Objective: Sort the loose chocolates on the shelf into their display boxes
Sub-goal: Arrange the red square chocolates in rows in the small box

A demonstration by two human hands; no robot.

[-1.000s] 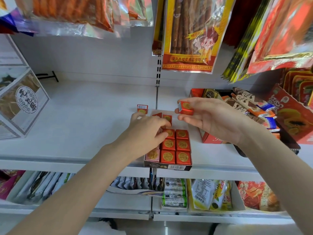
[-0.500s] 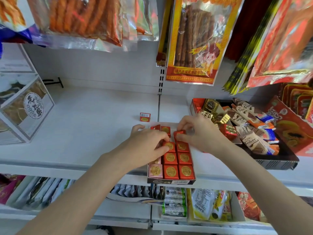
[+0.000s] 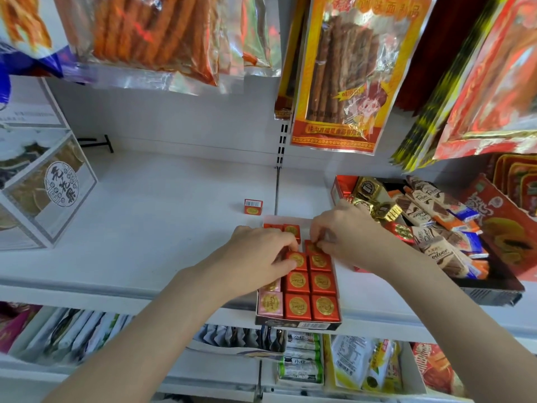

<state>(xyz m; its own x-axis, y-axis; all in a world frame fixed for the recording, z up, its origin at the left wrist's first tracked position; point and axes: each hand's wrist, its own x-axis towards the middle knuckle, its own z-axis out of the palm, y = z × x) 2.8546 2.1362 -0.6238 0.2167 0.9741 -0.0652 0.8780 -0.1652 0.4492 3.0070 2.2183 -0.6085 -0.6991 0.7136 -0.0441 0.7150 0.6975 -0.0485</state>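
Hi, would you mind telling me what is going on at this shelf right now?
A person is filling a shallow cardboard display box on the white shelf with small red square chocolates with gold seals. The right hand pinches one red chocolate into the right column, while the left hand rests on the pieces in the left side. One loose red chocolate cube sits on the shelf behind the box. A dark tray of mixed wrapped chocolates stands to the right.
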